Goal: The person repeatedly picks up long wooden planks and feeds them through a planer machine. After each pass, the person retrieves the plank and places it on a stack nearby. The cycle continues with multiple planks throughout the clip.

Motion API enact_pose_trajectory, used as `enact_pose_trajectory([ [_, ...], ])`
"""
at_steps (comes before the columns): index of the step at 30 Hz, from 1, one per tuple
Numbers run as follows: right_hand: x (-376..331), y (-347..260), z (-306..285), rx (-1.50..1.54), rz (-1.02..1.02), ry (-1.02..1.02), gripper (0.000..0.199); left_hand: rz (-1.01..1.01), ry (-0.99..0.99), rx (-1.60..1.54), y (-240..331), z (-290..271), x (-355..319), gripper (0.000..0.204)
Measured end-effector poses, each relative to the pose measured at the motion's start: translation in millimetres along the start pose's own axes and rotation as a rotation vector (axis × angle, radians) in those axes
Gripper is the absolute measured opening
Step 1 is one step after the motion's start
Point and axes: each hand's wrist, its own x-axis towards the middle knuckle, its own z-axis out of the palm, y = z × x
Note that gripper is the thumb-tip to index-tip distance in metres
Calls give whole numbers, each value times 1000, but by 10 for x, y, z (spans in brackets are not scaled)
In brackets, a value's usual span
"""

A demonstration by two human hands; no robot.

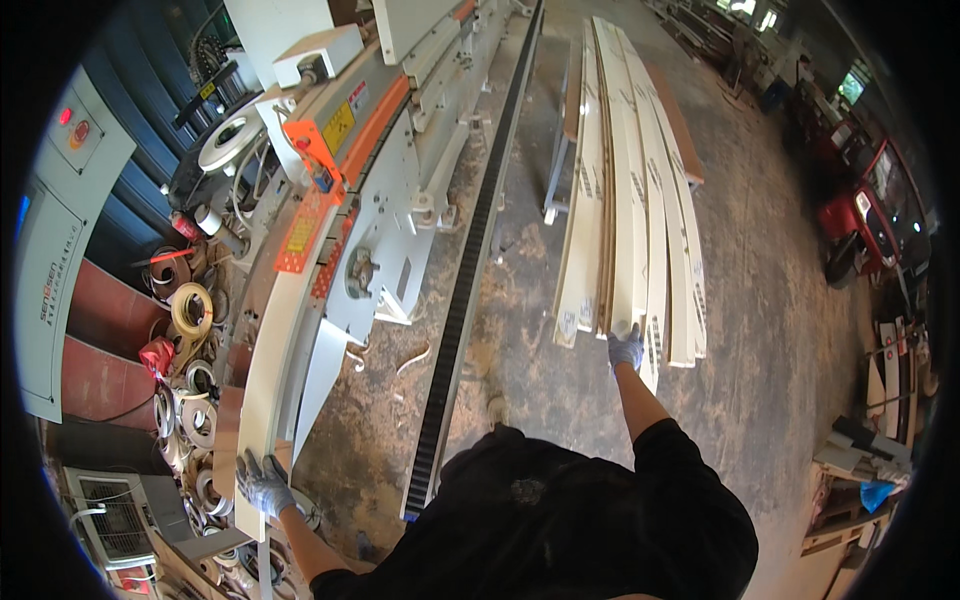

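My left hand (pixel 263 485), in a grey glove, lies with its fingers spread on the near end of a long pale board (pixel 268 400). That board runs forward into the orange-edged machine (pixel 345 150). Out to the right, my right hand (pixel 626 349), gloved too, grips the near end of a long white board (pixel 624 250). This one lies among several similar boards (pixel 668 230) with dark printed marks, laid side by side and partly stacked. The fingertips of my right hand are partly hidden against the board's end.
A black roller track (pixel 470 270) in a metal frame runs lengthwise between machine and boards. Rolls of edging tape (pixel 192 310) crowd the floor at left, by a grey control cabinet (pixel 75 200). A red vehicle (pixel 870 220) stands far right; wood scraps (pixel 850 490) lie nearer.
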Motion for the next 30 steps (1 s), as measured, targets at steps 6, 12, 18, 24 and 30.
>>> enact_pose_trajectory([
  [6,570,-127,242,-46,39,-139,86,-57,-6,-68,-50,99,18,49],
  [12,936,-5,334,118,-190,-208,65,81,142,55,-165,230,-17,51],
  [18,1039,174,115,425,-248,-276,62,-203,-21,-201,-32,87,-67,50],
  [24,934,571,-101,363,-211,-246,68,-412,45,-141,701,-147,-34,55],
  [30,287,1319,-190,665,-123,-475,57,127,-33,-1239,2462,-369,-1130,63],
])
